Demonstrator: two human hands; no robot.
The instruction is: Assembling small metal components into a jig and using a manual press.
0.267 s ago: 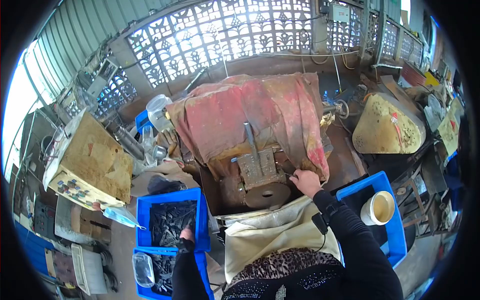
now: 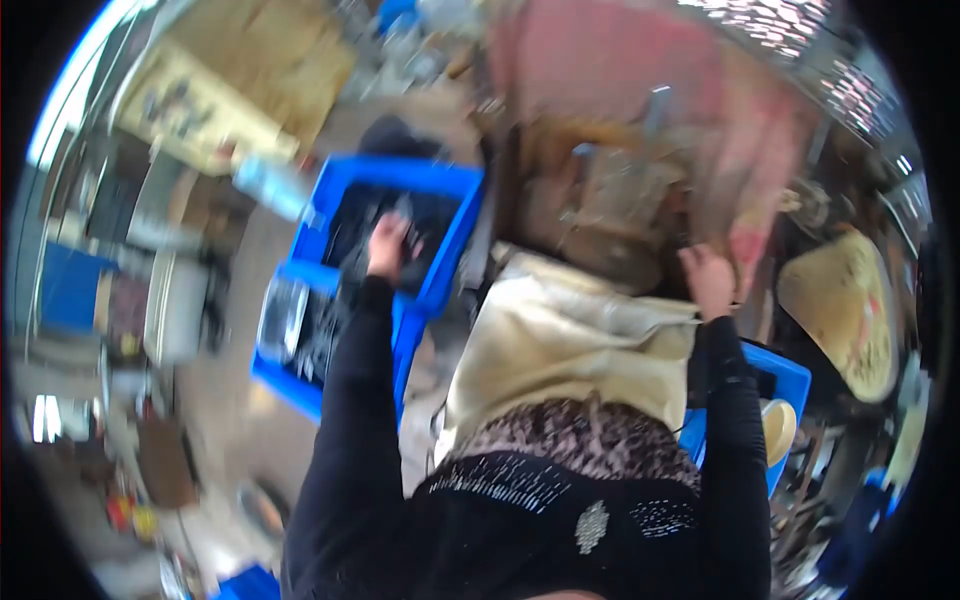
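My left hand [image 2: 388,245] is over the dark strip-like pieces [image 2: 345,235] in a blue crate [image 2: 455,180]. Motion smears its fingers, so whether they hold a piece cannot be told. On the right, my right hand [image 2: 710,280] is closed at the near right side of a rusty machine [image 2: 615,200], beside a hanging red cloth [image 2: 610,60]. What its fingers grip is too blurred to make out. A pale cream cloth [image 2: 560,335] is spread between the machine and my lap.
A second blue crate [image 2: 270,375] with dark pieces and a clear plastic container [image 2: 283,318] adjoins the first. Right of me, another blue crate [image 2: 795,380] carries a cream tub [image 2: 778,430]. A yellowish control cabinet [image 2: 220,110] stands far left, and a stained, yellowish rounded block [image 2: 845,310] far right.
The view has swung down and leftward, blurring the picture. My left hand has risen from among the dark pieces to above them. My right hand stays at the machine's near right side.
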